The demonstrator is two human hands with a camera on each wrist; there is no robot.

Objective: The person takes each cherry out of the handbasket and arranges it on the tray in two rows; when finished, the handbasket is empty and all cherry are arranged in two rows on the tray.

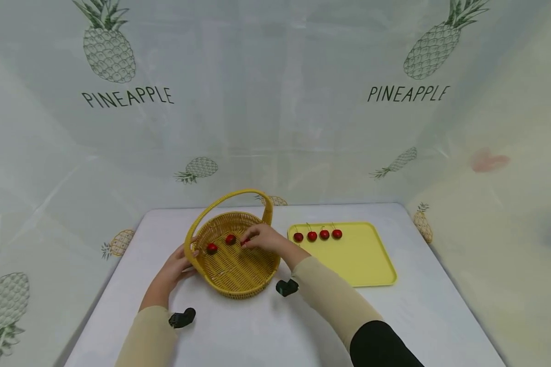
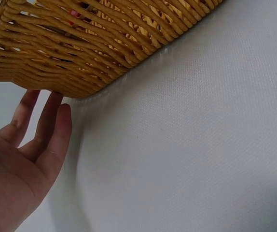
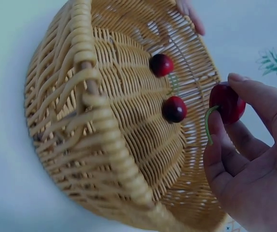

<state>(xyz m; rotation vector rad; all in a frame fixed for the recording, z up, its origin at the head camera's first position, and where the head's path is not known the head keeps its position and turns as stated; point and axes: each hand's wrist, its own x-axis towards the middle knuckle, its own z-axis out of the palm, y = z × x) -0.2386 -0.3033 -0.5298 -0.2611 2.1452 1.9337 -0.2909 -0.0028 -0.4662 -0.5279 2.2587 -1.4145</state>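
Note:
A wicker basket [image 1: 239, 275] with a tall handle holds two red cherries [image 1: 211, 248] [image 3: 174, 109] on its woven bottom. At its left side, my left hand [image 1: 176, 267] touches the wall; in the left wrist view the fingers of this hand [image 2: 27, 154] reach up against the lower weave, partly hidden behind it. My right hand [image 1: 266, 239] is over the basket's inside. Between thumb and fingers the right hand [image 3: 254, 150] pinches a third cherry [image 3: 228, 102], whose green stem hangs down in the right wrist view.
Right of the basket lies a yellow tray [image 1: 353, 260] with several stemmed cherries [image 1: 324, 234] in a row along its far edge. The white table [image 1: 239, 336] ends at a pineapple-print sheet [image 1: 257, 127] behind. The basket's handle [image 1: 239, 192] arches over its far left part.

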